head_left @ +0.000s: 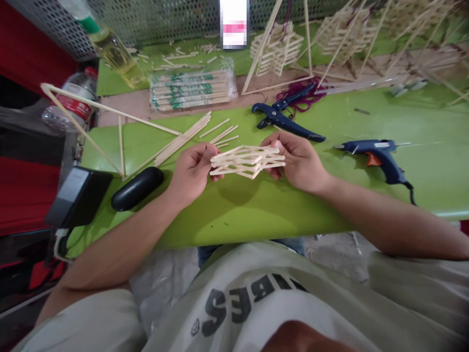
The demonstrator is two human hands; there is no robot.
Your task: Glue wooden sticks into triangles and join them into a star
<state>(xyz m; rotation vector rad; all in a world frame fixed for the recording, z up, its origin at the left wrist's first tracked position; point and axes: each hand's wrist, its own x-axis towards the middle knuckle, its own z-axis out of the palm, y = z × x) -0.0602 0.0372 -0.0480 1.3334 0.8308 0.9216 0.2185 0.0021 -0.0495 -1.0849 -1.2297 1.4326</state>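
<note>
A small stacked frame of pale wooden sticks [247, 160] is held between both hands just above the green table [256, 210]. My left hand [190, 171] grips its left end with curled fingers. My right hand [298, 159] pinches its right end, thumb on top. Loose wooden sticks [190, 134] lie on the table just behind my left hand.
A blue glue gun [377, 154] lies at the right, blue cutters [282, 117] behind the hands. A black case [137, 188] and a black adapter [76, 195] sit at the left. A stick triangle [110, 117], packed chopsticks [190, 90], bottles [113, 49] and finished stick frames [278, 49] stand behind.
</note>
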